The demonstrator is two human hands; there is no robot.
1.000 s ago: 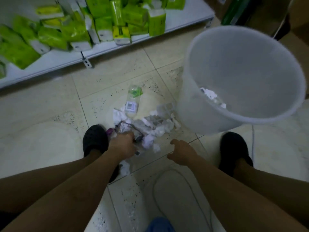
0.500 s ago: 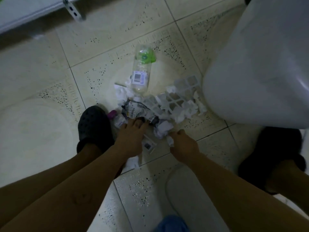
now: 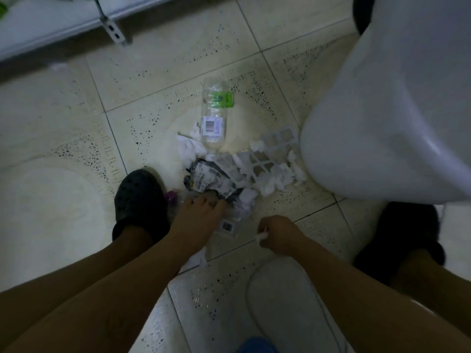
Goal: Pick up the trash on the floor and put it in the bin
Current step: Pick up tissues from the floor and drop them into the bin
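Left hand (image 3: 201, 215) fingers on crumpled wrapper (image 3: 211, 179), grip unclear; right hand (image 3: 277, 234) pinching tissue scrap (image 3: 261, 236).

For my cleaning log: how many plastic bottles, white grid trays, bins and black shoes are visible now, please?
Plastic bottle: 1
White grid trays: 2
Bin: 1
Black shoes: 2
Total: 6
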